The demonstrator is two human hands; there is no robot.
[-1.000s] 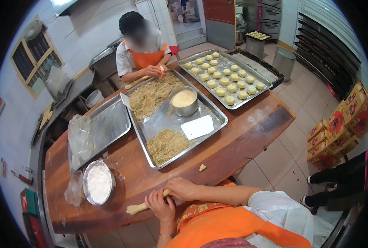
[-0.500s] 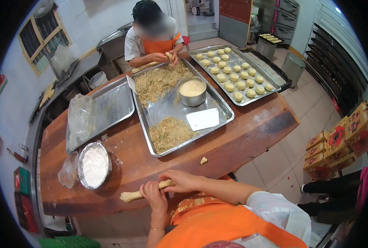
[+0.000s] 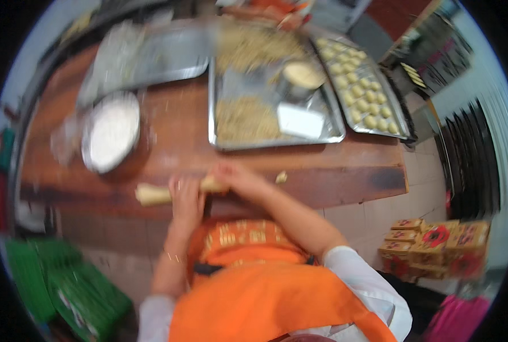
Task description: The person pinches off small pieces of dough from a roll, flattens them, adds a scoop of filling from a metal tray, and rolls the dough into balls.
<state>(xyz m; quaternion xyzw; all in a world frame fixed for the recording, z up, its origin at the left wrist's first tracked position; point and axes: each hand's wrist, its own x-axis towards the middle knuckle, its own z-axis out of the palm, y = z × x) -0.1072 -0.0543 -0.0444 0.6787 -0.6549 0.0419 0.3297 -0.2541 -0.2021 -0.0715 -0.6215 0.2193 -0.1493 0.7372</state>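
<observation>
A pale dough roll (image 3: 153, 195) lies near the front edge of the wooden table (image 3: 351, 181), its left end sticking out. My left hand (image 3: 187, 199) is closed over its middle. Just to the right, my right hand (image 3: 234, 178) grips the right-hand part, with a short stretch of dough showing between the two hands. Motion blur softens the fingers. A small scrap of dough (image 3: 281, 177) sits to the right of my right hand. Behind the roll on the left stands a bowl (image 3: 138, 122) of white flour.
A large metal tray (image 3: 276, 145) holds crumbly filling (image 3: 245, 118), a round metal bowl (image 3: 295, 91) and a white scraper (image 3: 301, 121). Beside it are round dough pieces (image 3: 369, 94) on another tray. A co-worker's arm (image 3: 279, 17) shows at the back. Boxes (image 3: 436, 245) and green crates (image 3: 77, 290) flank me.
The view has tilted down and turned, so the table sits higher in it and the co-worker is mostly cut off. Both hands stay on the dough roll.
</observation>
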